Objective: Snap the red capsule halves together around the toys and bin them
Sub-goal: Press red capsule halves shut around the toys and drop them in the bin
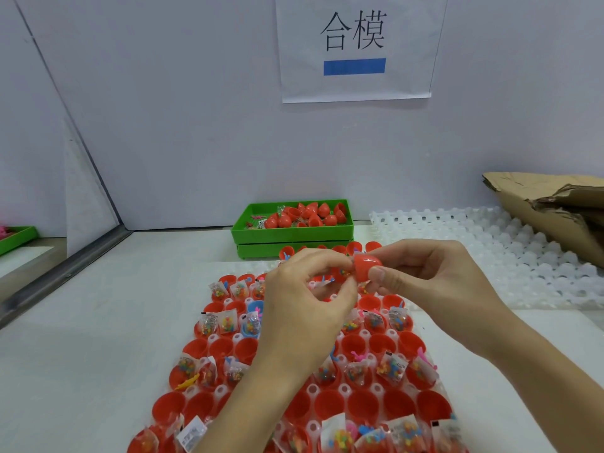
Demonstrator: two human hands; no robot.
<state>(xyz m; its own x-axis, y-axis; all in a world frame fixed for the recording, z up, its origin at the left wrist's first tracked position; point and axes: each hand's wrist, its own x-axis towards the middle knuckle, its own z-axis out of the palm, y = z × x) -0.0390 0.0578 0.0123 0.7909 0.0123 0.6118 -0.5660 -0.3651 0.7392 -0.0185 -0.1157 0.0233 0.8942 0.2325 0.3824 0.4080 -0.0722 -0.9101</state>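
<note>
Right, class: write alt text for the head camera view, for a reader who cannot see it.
Two hands meet above a white tray of open red halves, many holding bagged toys: the right hand pinches a red capsule half, the left hand pinching at its edge. Behind, a green bin holds closed capsules.

Both hands, left hand (305, 289) and right hand (425, 282), pinch a red capsule (366, 268) above the tray (327, 387).

Wall sign (356, 47), torn cardboard (549, 210)
</note>
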